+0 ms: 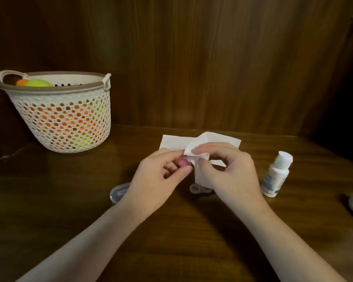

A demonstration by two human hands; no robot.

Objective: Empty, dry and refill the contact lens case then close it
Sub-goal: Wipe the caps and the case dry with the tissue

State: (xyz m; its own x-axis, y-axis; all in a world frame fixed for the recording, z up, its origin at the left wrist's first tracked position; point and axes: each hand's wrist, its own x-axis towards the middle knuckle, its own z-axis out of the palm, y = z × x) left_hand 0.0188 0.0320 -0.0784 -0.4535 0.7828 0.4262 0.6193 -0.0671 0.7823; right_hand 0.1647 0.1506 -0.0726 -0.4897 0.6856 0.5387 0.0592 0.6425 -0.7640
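A small pink cap [182, 162] is pinched between the curled thumb and fingers [186, 169] of the left hand [159, 176], held above the tabletop [171, 231]. A white tissue [200, 147] is gripped by the right hand [226, 169], its thumb and forefinger bent around a bunched corner that is pressed against the cap. What appears to be the clear lens case [198, 188] is seen on the tabletop beneath the right hand, partly hidden. A white solution bottle [276, 175] stands to the right. A perforated basket [59, 110] is placed at the far left.
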